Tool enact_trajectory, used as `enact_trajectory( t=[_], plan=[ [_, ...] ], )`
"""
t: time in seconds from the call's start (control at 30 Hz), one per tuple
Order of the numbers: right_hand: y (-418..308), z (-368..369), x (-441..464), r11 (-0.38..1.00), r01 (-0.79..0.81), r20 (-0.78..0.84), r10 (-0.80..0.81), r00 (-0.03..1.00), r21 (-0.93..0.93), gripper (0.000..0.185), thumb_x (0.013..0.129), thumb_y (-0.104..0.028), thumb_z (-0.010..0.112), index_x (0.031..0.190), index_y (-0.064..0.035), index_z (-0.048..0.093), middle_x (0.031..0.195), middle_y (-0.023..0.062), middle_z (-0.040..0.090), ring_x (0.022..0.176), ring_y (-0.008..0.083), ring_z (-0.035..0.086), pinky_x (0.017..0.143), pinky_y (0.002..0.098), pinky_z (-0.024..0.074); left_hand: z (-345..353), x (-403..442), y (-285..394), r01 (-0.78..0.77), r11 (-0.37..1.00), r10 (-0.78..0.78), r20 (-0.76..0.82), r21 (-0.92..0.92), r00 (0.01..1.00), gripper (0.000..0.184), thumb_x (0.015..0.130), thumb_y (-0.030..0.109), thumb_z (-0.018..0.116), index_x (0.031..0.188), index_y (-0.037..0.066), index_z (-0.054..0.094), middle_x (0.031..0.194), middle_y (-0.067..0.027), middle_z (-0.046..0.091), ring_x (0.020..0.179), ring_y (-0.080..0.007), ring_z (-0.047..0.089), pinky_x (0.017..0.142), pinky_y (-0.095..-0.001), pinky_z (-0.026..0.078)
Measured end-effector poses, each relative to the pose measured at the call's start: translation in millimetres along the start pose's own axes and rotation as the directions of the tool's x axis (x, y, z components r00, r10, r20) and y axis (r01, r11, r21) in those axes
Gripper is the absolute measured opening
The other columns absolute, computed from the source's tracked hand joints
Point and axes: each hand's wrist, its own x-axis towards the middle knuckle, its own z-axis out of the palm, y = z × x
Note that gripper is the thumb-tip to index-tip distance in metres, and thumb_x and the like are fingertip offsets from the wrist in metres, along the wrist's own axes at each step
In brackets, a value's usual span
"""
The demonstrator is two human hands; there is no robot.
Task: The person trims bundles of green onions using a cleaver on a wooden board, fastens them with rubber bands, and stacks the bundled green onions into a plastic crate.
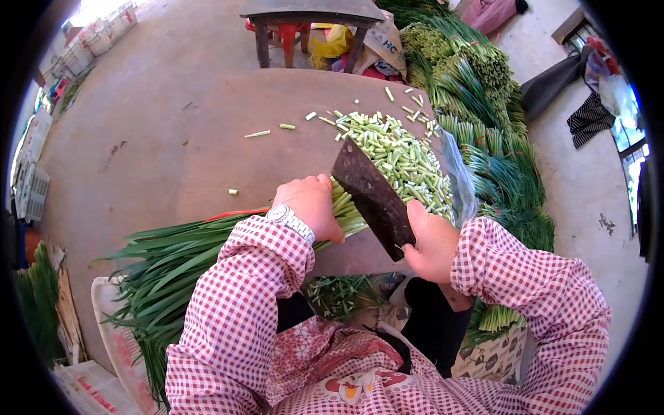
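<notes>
A person's left hand [309, 206] is gripping a bundle [200, 241] of greens on a desk [228, 149], fingers curling over it. The right hand [434, 242] is clasping a cleaver [373, 197]. The bundle's long axis is running from lower left, where leaves [155, 290] are hanging past the desk's near edge, to the pale stalks [346, 209] emerging right of the left hand. The cleaver is slanting across that axis, between the two hands; the left hand is sitting nearer the stalks. Whether the cleaver is touching them, I cannot tell. Chopped pieces [398, 155] are lying heaped beyond it, beside a plastic bag [459, 178].
</notes>
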Motion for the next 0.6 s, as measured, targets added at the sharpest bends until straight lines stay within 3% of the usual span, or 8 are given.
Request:
enact_trajectory(
  t=[0.2, 0.27, 0.33, 0.4, 0.43, 0.53, 0.6],
  plan=[
    [-3, 22, 16, 0.996, -0.083, -0.015, 0.083, 0.996, -0.012, 0.039, 0.075, -0.004, 0.059, 0.104, 0.0042, 0.036, 0.068, 0.0264, 0.055, 0.071, 0.0462, 0.059, 0.06, 0.0488, 0.0447, 1, 7, -8, -0.031, 0.999, 0.033, 0.045, -0.029, 0.998, 0.08, 0.057, 0.046, 0.08, 0.114, -0.002, 0.052, 0.107, -0.0149, 0.062, 0.102, -0.0282, 0.061, 0.088, -0.0353, 0.049],
    [-2, 29, 16, 1.0, -0.026, -0.128, 0.025, 0.991, -0.002, 0.041, 0.075, -0.003, 0.059, 0.108, 0.0052, 0.035, 0.07, 0.0265, 0.056, 0.071, 0.0467, 0.059, 0.061, 0.0488, 0.0454, 3, 10, -11, -0.056, 0.998, 0.056, 0.016, -0.013, 0.998, 0.08, 0.056, 0.046, 0.08, 0.114, -0.002, 0.052, 0.107, -0.0158, 0.061, 0.102, -0.0283, 0.061, 0.088, -0.0353, 0.049],
    [7, 43, 43, 0.998, -0.008, -0.106, 0.002, 0.994, -0.062, 0.043, 0.075, -0.004, 0.06, 0.11, 0.0048, 0.036, 0.069, 0.0249, 0.057, 0.069, 0.046, 0.059, 0.06, 0.0479, 0.0465, 2, 10, -12, -0.087, 0.996, 0.087, 0.018, -0.019, 0.996, 0.078, 0.057, 0.046, 0.08, 0.112, -0.002, 0.052, 0.105, -0.0163, 0.062, 0.1, -0.0288, 0.061, 0.087, -0.0355, 0.05],
    [8, 54, 58, 0.995, -0.096, -0.118, 0.09, 0.989, -0.041, 0.043, 0.075, -0.004, 0.06, 0.109, 0.004, 0.037, 0.07, 0.0248, 0.057, 0.069, 0.0453, 0.06, 0.06, 0.0475, 0.0468, 7, 9, -11, -0.089, 0.996, 0.088, -0.028, -0.019, 0.996, 0.076, 0.057, 0.046, 0.08, 0.109, -0.002, 0.052, 0.103, -0.0163, 0.061, 0.098, -0.0296, 0.062, 0.086, -0.036, 0.05],
    [8, 59, 60, 0.996, -0.078, -0.183, 0.082, 0.98, 0.032, 0.042, 0.075, -0.004, 0.06, 0.108, 0.0035, 0.037, 0.07, 0.0255, 0.058, 0.07, 0.0452, 0.06, 0.061, 0.0474, 0.047, 9, 9, -11, -0.102, 0.995, 0.101, -0.043, -0.024, 0.994, 0.076, 0.056, 0.045, 0.08, 0.108, -0.002, 0.051, 0.102, -0.0162, 0.061, 0.097, -0.0305, 0.062, 0.085, -0.0367, 0.05],
    [5, 60, 65, 0.996, -0.071, -0.156, 0.078, 0.985, 0.052, 0.04, 0.074, -0.003, 0.057, 0.108, 0.0042, 0.037, 0.073, 0.0287, 0.058, 0.072, 0.0465, 0.06, 0.065, 0.0497, 0.0478, 13, 5, -5, -0.084, 0.995, 0.089, -0.106, 0.05, 0.99, 0.077, 0.056, 0.045, 0.081, 0.109, -0.002, 0.05, 0.102, -0.0163, 0.061, 0.097, -0.0312, 0.062, 0.085, -0.0374, 0.05],
    [10, 58, 67, 1.0, -0.02, -0.153, 0.017, 0.988, -0.015, 0.037, 0.075, -0.004, 0.054, 0.107, 0.0044, 0.038, 0.072, 0.0285, 0.058, 0.073, 0.0485, 0.059, 0.067, 0.051, 0.0469, 14, 2, 1, -0.096, 0.992, 0.106, -0.135, 0.078, 0.985, 0.078, 0.054, 0.045, 0.082, 0.108, -0.001, 0.05, 0.102, -0.0167, 0.061, 0.097, -0.0313, 0.061, 0.085, -0.0382, 0.049]
  ],
)
